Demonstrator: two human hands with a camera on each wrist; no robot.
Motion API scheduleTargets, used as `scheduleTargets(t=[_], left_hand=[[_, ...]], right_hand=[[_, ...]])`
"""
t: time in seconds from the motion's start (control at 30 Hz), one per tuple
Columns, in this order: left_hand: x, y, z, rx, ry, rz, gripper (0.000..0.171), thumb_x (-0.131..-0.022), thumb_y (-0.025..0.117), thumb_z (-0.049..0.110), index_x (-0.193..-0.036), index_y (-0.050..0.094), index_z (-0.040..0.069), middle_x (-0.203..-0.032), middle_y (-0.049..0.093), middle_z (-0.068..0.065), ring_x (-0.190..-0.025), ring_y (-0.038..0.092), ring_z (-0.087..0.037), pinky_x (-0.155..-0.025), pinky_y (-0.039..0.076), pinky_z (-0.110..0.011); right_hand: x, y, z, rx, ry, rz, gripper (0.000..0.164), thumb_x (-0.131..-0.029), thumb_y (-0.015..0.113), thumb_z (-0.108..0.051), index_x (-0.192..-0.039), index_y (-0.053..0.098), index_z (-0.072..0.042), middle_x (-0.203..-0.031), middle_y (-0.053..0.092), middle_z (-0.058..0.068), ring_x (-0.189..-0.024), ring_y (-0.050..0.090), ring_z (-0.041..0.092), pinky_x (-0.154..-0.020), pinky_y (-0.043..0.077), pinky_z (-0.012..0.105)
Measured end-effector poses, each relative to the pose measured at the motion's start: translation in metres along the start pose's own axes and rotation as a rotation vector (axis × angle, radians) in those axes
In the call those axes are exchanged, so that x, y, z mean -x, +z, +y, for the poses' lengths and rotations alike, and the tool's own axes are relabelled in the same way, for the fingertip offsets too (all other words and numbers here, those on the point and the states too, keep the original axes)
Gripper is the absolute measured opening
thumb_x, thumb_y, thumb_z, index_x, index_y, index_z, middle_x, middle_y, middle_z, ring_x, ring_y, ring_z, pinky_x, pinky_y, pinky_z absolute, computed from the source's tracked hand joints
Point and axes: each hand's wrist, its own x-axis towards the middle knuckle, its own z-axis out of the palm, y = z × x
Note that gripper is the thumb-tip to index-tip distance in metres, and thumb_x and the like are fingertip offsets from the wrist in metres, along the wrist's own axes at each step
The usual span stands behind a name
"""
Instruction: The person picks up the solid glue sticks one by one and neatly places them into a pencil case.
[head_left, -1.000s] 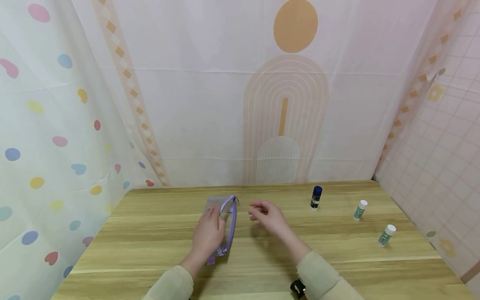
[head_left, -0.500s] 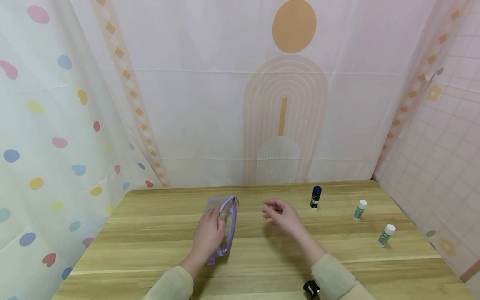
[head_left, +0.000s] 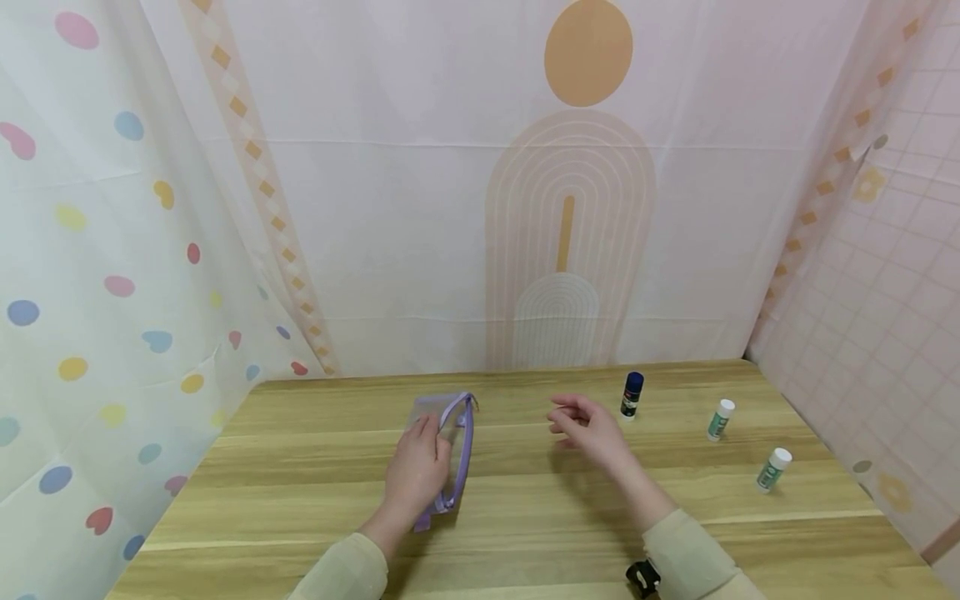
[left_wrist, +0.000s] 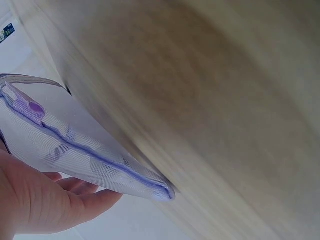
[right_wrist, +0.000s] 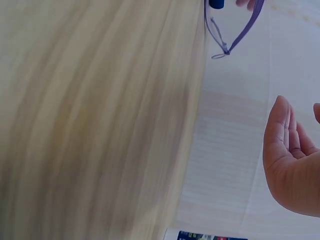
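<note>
My left hand grips a see-through mesh zipper pouch with purple trim, its mouth gaping toward the right. In the left wrist view, the thumb and fingers lie along the side of the pouch. Through the pouch's mouth in the right wrist view, a dark blue cylindrical end shows inside. My right hand hovers over the table with loosely bent fingers and nothing in them. To its right stands a small glue stick with a navy cap.
Two white-capped glue sticks with green labels, a farther one and a nearer one, stand at the right of the wooden table. Patterned curtains hang behind and on both sides. A black wrist device sits below the right sleeve.
My right hand has moved right, away from the pouch and toward the navy-capped glue stick. The left hand and pouch have stayed in place.
</note>
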Motion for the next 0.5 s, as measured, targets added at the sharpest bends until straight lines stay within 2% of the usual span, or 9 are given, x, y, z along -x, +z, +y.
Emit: scheduleTargets(t=[0.27,0.5], left_hand=[[0.0,0.001,0.0,-0.003,0.003,0.002,0.046,-0.097,0.043,0.014,-0.138,0.053,-0.006,-0.138,0.052,-0.028,-0.124,0.051,-0.048,-0.099,0.044,-0.061],[0.0,0.001,-0.001,-0.003,0.005,0.007,0.046,-0.097,0.043,0.014,-0.138,0.053,-0.006,-0.138,0.052,-0.029,-0.124,0.051,-0.048,-0.098,0.045,-0.061]], right_hand=[[0.0,-0.019,0.0,0.041,-0.045,0.018,0.04,-0.097,0.063,-0.013,-0.131,0.055,0.007,-0.11,0.065,0.021,-0.092,0.067,0.023,-0.075,0.06,0.033],[0.001,-0.038,0.001,0.073,-0.097,0.045,0.038,-0.098,0.061,-0.008,-0.132,0.054,0.007,-0.111,0.063,0.024,-0.092,0.067,0.02,-0.075,0.059,0.03]])
